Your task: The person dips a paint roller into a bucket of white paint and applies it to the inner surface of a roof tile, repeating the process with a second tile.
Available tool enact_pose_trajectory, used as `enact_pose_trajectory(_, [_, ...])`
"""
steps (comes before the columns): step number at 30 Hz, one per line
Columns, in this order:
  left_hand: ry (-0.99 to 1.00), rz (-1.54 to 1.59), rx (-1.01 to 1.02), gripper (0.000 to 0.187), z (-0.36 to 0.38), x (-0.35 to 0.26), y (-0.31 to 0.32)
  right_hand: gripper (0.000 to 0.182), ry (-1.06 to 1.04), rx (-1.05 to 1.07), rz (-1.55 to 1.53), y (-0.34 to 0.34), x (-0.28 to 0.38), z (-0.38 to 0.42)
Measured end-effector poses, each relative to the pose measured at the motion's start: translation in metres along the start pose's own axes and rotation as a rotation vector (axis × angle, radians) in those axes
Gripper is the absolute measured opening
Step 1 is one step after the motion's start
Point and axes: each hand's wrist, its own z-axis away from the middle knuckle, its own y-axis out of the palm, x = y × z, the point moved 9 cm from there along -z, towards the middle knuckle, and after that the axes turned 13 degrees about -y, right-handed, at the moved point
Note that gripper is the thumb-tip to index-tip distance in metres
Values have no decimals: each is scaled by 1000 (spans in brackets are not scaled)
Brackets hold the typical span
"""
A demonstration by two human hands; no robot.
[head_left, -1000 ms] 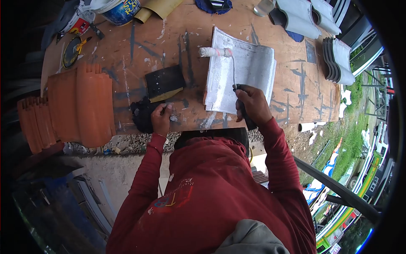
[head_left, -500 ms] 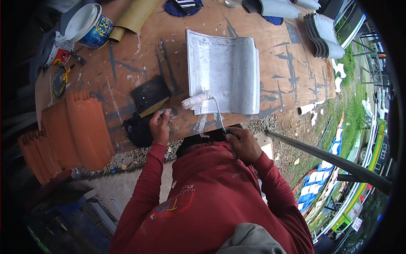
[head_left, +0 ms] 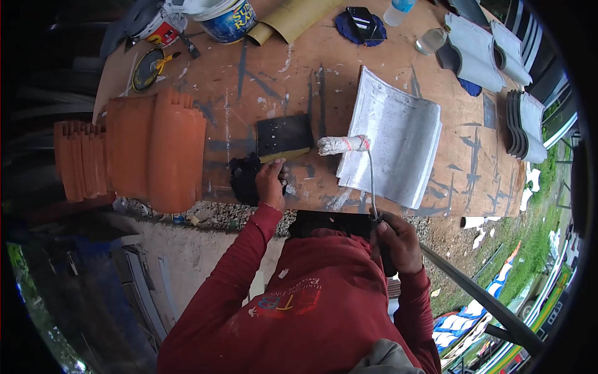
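Note:
My right hand [head_left: 398,242] is wrapped round the handle of a paint roller [head_left: 344,145], its wire frame running up from my fist. The fluffy white roller sleeve overlaps the left edge of a wavy roof tile [head_left: 393,134] coated whitish grey. My left hand [head_left: 271,182] is closed, fingertips right at the lower edge of a black sheet [head_left: 284,135] with a tan underside. I cannot tell what, if anything, is pinched in it. A crumpled black cloth [head_left: 245,181] lies beside that hand.
Orange roof tiles [head_left: 154,149] are stacked at the left of the wooden table [head_left: 249,93]. A paint bucket [head_left: 229,23], a brush on a lid [head_left: 149,67] and a phone [head_left: 361,23] stand or lie behind. Grey tiles [head_left: 528,128] and a bottle [head_left: 431,40] are at right.
The view has shifted, so the table things appear farther right and lower. The roller sleeve has gone from the tile's lower left corner to higher along its left edge. My left hand has reached the black sheet's edge.

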Motion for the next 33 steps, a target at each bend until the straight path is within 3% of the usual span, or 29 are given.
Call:
enact_pose_trajectory(4, [8,-1,-57,20,12,0,-37,33,-139,53,103,25,21,-28])
enact_pose_trajectory(6, [3,8,-132,21,21,2,-66,33,-307,24,348,8,42,-28])
enact_pose_trajectory(8, [-9,13,-213,20,19,16,-105,35,-382,-55,526,-34,48,-26])
enact_pose_trajectory(12, [-50,-29,-311,22,23,40,-144,25,-483,-11,1245,-128,81,-18])
enact_pose_trajectory(14, [4,-145,-304,23,24,37,-141,21,-326,61,1357,-162,74,-24])
enact_pose_trajectory(19, [86,-260,-201,24,29,1,-78,24,-252,260,1323,-158,37,-71])
enact_pose_trajectory(22, [177,-309,-169,24,32,-18,-65,24,-138,292,1460,-186,55,-70])
enact_pose_trajectory(24, [404,-304,-142,23,29,-32,-64,23,-10,218,1369,-212,72,-60])
enact_pose_trajectory(26, [386,-341,-157,22,23,-34,-66,23,57,187,1449,-199,104,-48])
enact_pose_trajectory(29, [405,-380,-186,23,26,-39,-60,23,-17,151,1516,-181,117,-48])
enact_pose_trajectory(33, [429,-354,-70,24,28,-31,-24,22,-68,160,1412,-174,72,-83])
